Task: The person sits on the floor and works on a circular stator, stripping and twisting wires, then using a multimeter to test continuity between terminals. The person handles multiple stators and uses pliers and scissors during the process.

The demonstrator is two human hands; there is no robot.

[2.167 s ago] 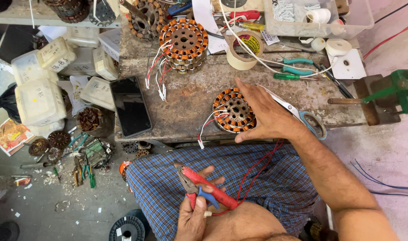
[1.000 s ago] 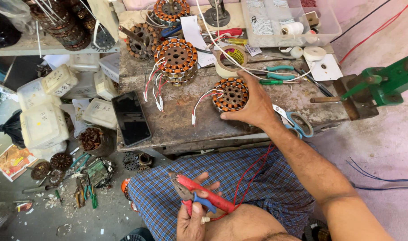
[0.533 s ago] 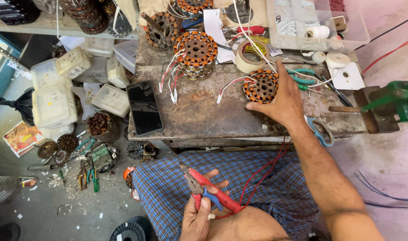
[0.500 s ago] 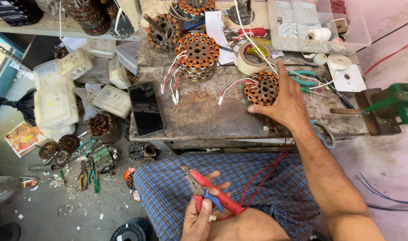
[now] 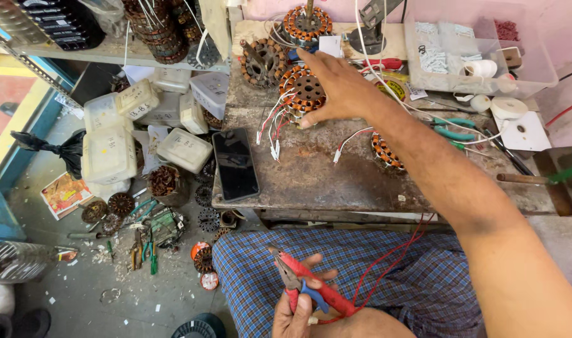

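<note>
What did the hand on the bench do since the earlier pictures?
The right hand let go of the copper-wound stator it was pressing near the bench's front and reached farther back, landing on another stator with white wires. The first one now lies uncovered under the forearm. The left hand went on holding the red-handled pliers over the lap.

Right arm outstretched, fingers (image 5: pixel 311 119) spread; left hand (image 5: pixel 296 307) curled in lap
</note>
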